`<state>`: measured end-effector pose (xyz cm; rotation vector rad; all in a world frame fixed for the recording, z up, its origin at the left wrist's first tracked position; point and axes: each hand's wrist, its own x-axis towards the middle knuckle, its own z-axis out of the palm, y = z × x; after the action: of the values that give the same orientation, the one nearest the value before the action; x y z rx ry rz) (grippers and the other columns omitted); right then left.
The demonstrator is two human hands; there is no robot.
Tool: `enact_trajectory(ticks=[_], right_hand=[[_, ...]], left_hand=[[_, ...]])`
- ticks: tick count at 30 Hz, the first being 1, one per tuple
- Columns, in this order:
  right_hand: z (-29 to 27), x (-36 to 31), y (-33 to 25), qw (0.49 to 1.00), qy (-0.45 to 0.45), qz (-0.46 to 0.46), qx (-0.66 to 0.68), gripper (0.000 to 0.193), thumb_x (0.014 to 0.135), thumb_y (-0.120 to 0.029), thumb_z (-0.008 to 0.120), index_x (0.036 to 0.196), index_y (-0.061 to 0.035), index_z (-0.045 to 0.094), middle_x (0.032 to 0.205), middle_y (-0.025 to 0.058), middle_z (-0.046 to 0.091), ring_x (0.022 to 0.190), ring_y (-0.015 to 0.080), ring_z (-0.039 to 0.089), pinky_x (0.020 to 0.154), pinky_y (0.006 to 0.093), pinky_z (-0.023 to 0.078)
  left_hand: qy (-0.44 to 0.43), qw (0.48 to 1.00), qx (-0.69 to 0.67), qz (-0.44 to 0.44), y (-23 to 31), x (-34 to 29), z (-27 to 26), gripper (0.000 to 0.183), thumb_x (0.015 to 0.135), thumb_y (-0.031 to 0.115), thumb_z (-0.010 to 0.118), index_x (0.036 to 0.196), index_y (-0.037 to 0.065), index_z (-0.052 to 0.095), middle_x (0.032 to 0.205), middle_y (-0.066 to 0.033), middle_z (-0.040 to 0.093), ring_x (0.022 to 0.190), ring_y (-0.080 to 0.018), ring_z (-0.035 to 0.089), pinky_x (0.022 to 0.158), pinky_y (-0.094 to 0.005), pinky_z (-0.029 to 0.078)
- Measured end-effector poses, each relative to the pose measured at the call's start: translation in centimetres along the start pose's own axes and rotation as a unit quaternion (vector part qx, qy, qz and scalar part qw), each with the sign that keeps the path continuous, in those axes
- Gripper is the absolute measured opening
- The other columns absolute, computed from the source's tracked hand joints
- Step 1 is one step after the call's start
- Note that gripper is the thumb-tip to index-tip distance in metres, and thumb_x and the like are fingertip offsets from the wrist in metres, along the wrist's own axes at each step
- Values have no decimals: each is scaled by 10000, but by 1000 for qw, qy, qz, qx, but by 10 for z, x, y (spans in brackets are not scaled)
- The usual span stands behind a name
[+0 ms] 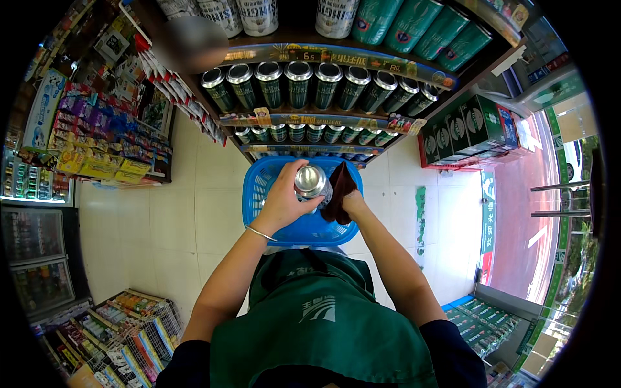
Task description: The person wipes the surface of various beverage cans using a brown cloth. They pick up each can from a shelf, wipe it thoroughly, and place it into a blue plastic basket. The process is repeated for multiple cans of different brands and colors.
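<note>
My left hand point(283, 196) is wrapped round a drink can point(310, 182), its silver end turned up toward me. In my right hand point(353, 205) is a dark red-brown cloth point(338, 194), bunched up and lying against the can's right side. Both hands are over a blue plastic basket point(253, 169) with slotted walls, which sits in front of the shelf. What lies on the basket's bottom is mostly hidden by my hands, the can and the cloth.
Ahead, a shelf rack point(336, 123) holds rows of dark green cans point(299, 84), with white and green cans above. Packaged snacks point(107, 136) hang at the left. Stacked dark green cartons point(462, 132) stand right of the rack. A wire rack of goods point(123, 339) is at the lower left.
</note>
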<state>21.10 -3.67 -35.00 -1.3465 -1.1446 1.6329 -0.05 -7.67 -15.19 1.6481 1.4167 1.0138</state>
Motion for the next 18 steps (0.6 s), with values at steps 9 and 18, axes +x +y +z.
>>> enact_trajectory(ticks=[9, 18], right_hand=[[-8, -30, 33, 951, 9, 75, -301, 414, 900, -332, 516, 1124, 10, 579, 1010, 253, 635, 984, 417, 598, 853, 416, 468], [-18, -33, 25, 919, 118, 282, 249, 361, 932, -223, 571, 1216, -7, 515, 1148, 131, 601, 1009, 272, 609, 839, 366, 522]], left_hand=[[-28, 996, 64, -51, -75, -60, 39, 614, 655, 142, 786, 1156, 10, 457, 1155, -176, 475, 1062, -349, 518, 913, -376, 451], [-58, 979, 149, -124, -163, -98, 81, 638, 626, 75, 777, 1185, 5, 477, 1189, -174, 492, 1095, -349, 505, 920, -390, 454]])
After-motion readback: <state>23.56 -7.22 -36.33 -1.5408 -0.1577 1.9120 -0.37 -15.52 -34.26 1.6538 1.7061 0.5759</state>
